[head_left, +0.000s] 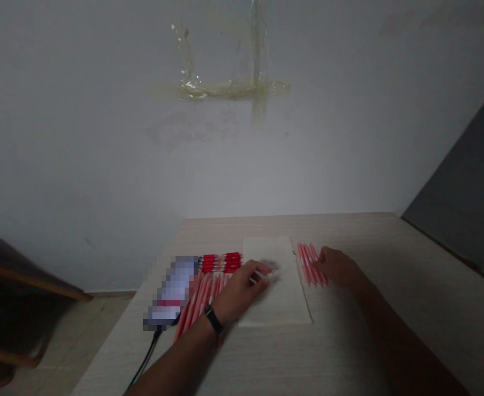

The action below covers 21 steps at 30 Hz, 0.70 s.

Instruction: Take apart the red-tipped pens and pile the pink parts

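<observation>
Pens (311, 265) lie in a row, long axes toward 11 o'clock, touching the right hand (339, 268) at its 9 o'clock; grip unclear. Left hand (242, 289) clasps a loose pen (260, 276) on paper (281, 308).

One sheet of white paper (281, 302). One pixelated phone (174, 291), one black cable (145, 360). About four pink pens (311, 265) right of it. Red-capped pens (219, 263) too overlapped to count. One left hand (242, 291), one right hand (339, 268), one wristband (214, 319).
</observation>
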Tool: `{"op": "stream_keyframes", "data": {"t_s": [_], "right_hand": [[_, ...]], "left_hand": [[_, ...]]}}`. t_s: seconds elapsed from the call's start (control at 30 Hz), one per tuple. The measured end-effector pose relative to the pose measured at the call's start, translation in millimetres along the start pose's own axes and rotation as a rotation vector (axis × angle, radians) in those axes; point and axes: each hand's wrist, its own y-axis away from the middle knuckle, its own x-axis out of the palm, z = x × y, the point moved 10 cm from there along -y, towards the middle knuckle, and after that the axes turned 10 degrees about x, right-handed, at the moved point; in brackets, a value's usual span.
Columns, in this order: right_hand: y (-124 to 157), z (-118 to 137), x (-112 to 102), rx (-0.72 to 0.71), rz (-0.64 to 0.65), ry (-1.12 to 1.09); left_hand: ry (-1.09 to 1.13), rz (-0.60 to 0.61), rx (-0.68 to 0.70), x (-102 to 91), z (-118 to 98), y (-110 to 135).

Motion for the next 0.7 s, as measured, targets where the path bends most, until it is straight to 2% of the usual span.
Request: {"op": "stream_keyframes", "data": {"t_s": [0.2,0.7], "right_hand": [[13,12,1,0.007,0.031,0.100],[23,24,-5,-0.060,0.004,0.113]], "left_hand": [[-0.022,0.002,-0.029,0.7,7,0],[-0.035,0.007,-0.016,1.2,9,1]]}}
